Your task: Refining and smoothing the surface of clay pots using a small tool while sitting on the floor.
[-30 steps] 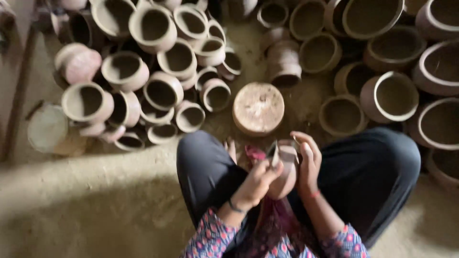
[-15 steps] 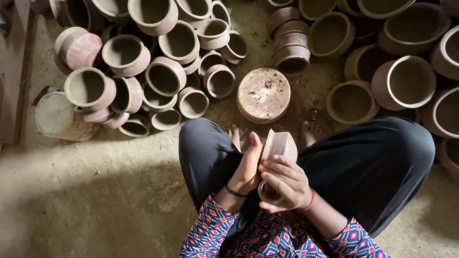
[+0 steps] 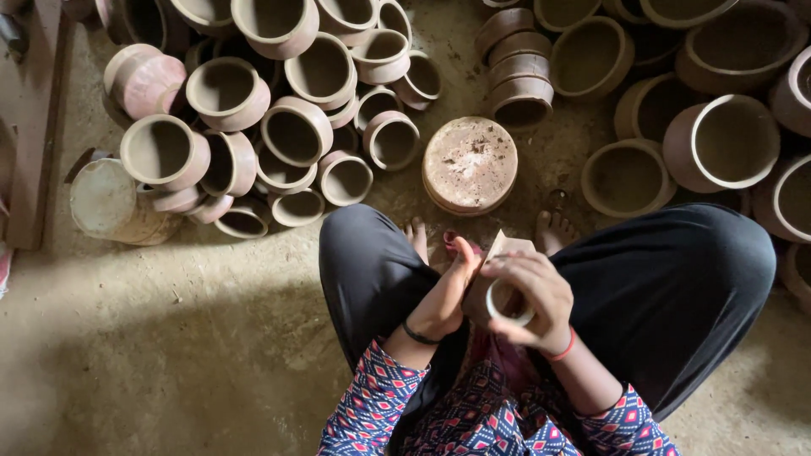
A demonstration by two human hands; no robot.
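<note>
Gripping small clay pot [image 3: 498, 291] betw. both: right hand [image 3: 532, 295] over rim, left hand [image 3: 448, 295] alongside.

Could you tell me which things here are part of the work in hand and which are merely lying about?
In hand:
- small brown clay pot, gripped by right hand
- left hand pressed against its side

Lying about:
- round flat clay disc on the floor
- pile of open clay pots at left
- larger clay bowls at right
</note>
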